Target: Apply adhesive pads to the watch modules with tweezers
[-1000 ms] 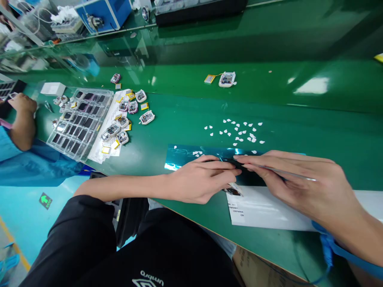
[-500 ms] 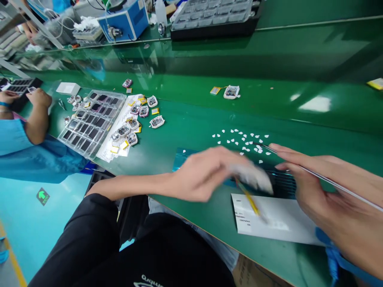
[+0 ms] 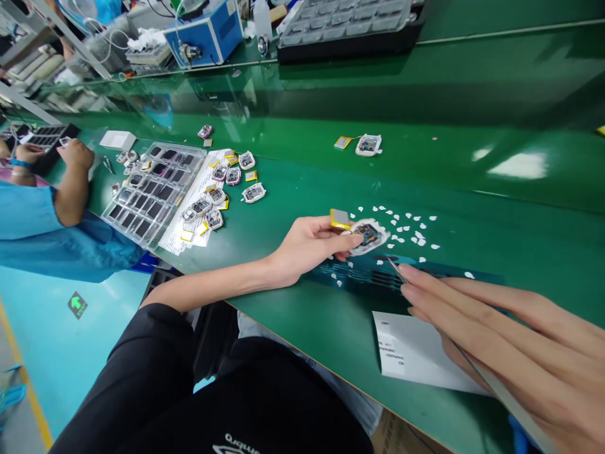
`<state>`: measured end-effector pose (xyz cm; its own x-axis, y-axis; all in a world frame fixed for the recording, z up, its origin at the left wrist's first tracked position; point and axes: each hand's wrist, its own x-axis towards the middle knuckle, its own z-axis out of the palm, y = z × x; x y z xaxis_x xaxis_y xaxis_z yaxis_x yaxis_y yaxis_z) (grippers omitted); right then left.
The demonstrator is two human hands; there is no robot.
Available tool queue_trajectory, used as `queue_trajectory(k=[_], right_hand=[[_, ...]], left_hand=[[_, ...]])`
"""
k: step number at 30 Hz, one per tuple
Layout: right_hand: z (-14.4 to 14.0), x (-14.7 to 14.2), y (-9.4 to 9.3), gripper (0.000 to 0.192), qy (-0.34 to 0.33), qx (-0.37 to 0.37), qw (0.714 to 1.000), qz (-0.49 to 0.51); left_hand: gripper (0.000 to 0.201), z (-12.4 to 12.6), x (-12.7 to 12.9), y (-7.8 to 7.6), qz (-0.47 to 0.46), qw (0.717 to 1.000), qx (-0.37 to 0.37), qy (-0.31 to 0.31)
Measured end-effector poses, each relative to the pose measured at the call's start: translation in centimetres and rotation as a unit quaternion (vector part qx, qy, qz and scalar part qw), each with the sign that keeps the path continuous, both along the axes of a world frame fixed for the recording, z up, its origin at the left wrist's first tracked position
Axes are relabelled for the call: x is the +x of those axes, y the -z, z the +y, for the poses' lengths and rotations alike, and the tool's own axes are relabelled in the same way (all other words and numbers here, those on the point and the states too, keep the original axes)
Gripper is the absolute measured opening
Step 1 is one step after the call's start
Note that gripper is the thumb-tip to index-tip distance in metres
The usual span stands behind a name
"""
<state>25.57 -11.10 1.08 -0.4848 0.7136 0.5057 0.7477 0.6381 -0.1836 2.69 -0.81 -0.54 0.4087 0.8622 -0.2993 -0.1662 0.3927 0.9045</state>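
Note:
My left hand (image 3: 302, 249) is closed on a small white device housing (image 3: 369, 237) with a circuit board inside, its open side facing up. A yellow-edged battery (image 3: 339, 219) hangs on it by a wire, above my fingers. In my right hand (image 3: 501, 334) are thin metal tweezers (image 3: 395, 270), their tips just below the housing and apart from it. Small white sticker pieces (image 3: 418, 238) lie scattered on the green table beyond. Beneath both hands lies a dark blue translucent strip (image 3: 359, 273) with a few white pieces on it.
A white printed sheet (image 3: 416, 353) lies near the table's front edge. Another housing (image 3: 368, 145) with a battery sits farther back. To the left are several housings (image 3: 215, 219) on paper, a clear tray (image 3: 151, 192) of dark screens, and a co-worker's arm (image 3: 73, 183).
My left hand has moved left and back, turning the housing from a tilted, blurred position to face up. My right hand has swung so the tweezer tips left the white pieces, coming nearer.

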Motion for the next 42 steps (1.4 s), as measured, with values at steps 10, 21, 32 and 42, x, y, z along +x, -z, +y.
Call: queue_trajectory(k=[10,21,32,42], right_hand=[[0.5,-0.4,1.8,0.067,-0.017,0.029,0.999,-0.043],[0.8,-0.4,2.2,0.063,-0.031,0.037,0.998,-0.034],[0.8,-0.2,2.3,0.058,-0.039,0.023,0.999,-0.005],[0.7,-0.7,1.6,0.054,-0.001,-0.01,0.995,0.095]], left_hand=[[0.047,-0.3,0.4,-0.6,-0.013,0.998,-0.054,-0.014],[0.045,-0.5,0.3,-0.4,-0.001,0.999,-0.037,0.0],[0.045,-1.0,0.4,-0.5,0.007,1.0,-0.024,0.019],[0.056,-1.0,0.5,-0.2,-0.031,0.999,0.0,0.031]])
